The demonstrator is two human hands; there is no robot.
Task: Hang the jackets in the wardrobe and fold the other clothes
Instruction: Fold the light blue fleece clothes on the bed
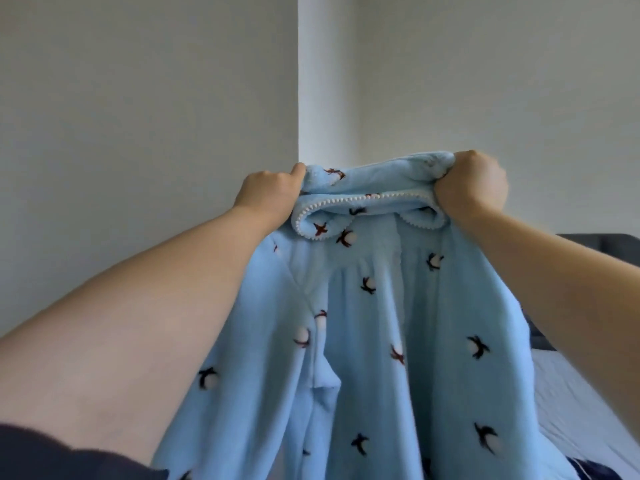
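A light blue fleece garment [377,323] with small white and dark cotton-boll prints hangs in front of me, held up by its collar. The collar has a white scalloped trim and is rolled over at the top. My left hand [268,194] grips the collar's left end with curled fingers. My right hand [472,183] grips the bunched right end in a fist. Both arms stretch forward and up. The body of the garment drapes down past the bottom of the view, and its sleeves hang in folds on either side.
White walls with a projecting corner [298,81] stand behind the garment. At the right, a bed [581,403] with a pale blue sheet and a dark headboard [599,242] shows past my right arm. A dark striped cloth [588,471] lies at the bottom right.
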